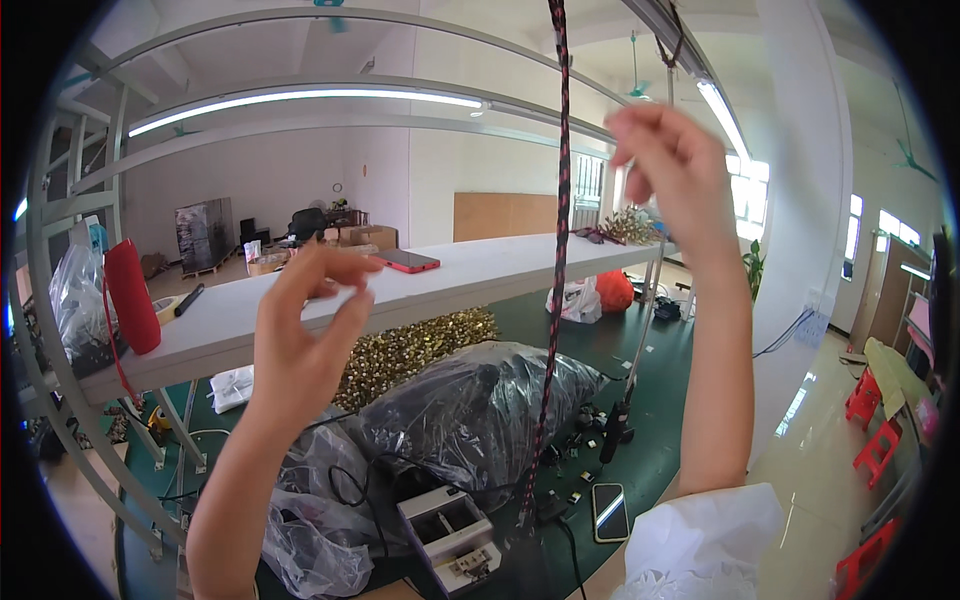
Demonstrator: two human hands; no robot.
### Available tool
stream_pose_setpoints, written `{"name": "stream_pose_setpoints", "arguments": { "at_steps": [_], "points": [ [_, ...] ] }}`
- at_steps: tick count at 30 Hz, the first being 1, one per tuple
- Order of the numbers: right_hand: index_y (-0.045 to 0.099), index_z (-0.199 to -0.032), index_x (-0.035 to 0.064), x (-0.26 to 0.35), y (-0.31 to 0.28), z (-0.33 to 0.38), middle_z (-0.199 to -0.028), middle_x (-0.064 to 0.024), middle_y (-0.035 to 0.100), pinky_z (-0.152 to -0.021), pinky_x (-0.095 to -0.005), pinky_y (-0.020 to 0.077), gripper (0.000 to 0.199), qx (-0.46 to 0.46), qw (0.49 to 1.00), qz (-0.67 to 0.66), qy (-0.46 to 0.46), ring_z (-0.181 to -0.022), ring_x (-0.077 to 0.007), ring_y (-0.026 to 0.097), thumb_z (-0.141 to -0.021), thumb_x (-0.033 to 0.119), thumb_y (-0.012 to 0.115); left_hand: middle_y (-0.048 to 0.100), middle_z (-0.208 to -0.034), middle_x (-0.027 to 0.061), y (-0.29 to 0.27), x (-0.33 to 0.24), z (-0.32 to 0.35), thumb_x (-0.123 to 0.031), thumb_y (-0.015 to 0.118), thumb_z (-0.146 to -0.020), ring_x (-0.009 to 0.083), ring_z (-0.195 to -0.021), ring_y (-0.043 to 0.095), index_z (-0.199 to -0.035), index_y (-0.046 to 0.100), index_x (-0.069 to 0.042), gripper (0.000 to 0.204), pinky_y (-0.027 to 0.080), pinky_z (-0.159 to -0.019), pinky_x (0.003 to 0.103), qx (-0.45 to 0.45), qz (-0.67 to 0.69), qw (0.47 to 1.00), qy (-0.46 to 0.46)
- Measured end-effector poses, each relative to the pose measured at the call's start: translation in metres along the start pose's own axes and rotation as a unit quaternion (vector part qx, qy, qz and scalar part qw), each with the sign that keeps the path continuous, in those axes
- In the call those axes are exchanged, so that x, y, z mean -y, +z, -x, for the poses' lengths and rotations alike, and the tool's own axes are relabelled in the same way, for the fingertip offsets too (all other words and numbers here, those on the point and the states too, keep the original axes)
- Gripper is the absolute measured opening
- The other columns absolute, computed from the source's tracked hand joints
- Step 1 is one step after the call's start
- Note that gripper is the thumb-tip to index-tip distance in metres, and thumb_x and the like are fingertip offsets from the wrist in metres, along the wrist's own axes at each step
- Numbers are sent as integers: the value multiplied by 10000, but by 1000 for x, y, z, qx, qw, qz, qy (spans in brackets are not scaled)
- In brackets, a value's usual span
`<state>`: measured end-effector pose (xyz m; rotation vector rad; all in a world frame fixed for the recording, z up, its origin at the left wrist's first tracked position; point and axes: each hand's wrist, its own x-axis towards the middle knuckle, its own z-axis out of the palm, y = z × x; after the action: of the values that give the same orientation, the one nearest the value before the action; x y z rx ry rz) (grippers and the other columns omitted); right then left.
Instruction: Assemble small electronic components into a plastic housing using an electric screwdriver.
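The left hand [305, 325], at 9 o'clock, is loose, thumb and forefinger parted in the air. Just off its 2 o'clock, a red-edged smartphone [408, 261] lies on the white shelf [490, 270]. The right hand [675, 165], at 2 o'clock, is raised with fingers curled; blur leaves its grip unclear. A black-and-red braided cord [563, 150] hangs to its 9 o'clock. Towards 6 o'clock sits a grey plastic bag [480, 410].
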<state>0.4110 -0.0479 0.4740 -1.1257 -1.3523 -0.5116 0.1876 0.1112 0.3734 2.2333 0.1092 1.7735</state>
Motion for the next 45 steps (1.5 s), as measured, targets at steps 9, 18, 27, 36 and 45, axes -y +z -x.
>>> {"name": "stream_pose_setpoints", "arguments": {
  "at_steps": [9, 18, 27, 36, 45],
  "points": [
    [673, -892, 12, 52, -2, -202, -846, -95, 652, -558, -267, 493, 341, 28, 997, 64, -18, -676, -123, 580, -840, 343, 609, 674, -866, 105, 57, -57, -263, -254, 659, -768, 174, -767, 595, -1011, 683, -78, 301, 454, -704, 285, -87, 156, 983, -40],
    [682, -875, -10, 57, -14, -216, -666, -52, 601, -508, -271, 468, 246, 102, 988, 109, -33, -557, -130, 537, -834, 198, 556, 643, -694, 41, 64, -93, -301, -202, 688, -734, 125, -667, 575, -791, 689, -26, 186, 443, -601, 290, -63, 79, 995, 6],
    [560, -713, 72, 2, -2, -265, -629, 7, 492, -514, -255, 387, 226, 219, 867, -425, 142, -542, -117, 435, -900, 153, 461, 617, -641, 38, 67, -101, -289, -188, 698, -733, 116, -615, 565, -766, 671, -31, 163, 447, -579, 253, -66, -71, 993, 65],
    [647, -897, 50, 28, -6, -216, -766, -23, 593, -674, -289, 439, 272, 110, 983, -144, 0, -702, -122, 532, -918, 239, 453, 671, -736, 75, 67, -106, -304, -152, 687, -751, 127, -670, 611, -788, 679, -10, 147, 479, -619, 263, -62, -41, 988, 133],
    [621, -816, -25, 23, 7, -216, -786, -205, 622, -692, -396, 453, 290, -167, 909, 194, -329, -756, -331, 604, -887, 214, 472, 643, -687, 66, 77, -106, -300, -72, 538, -799, 182, -598, 596, -756, 642, -1, 133, 468, -578, 290, -217, -201, 937, 186]
  ]
}}
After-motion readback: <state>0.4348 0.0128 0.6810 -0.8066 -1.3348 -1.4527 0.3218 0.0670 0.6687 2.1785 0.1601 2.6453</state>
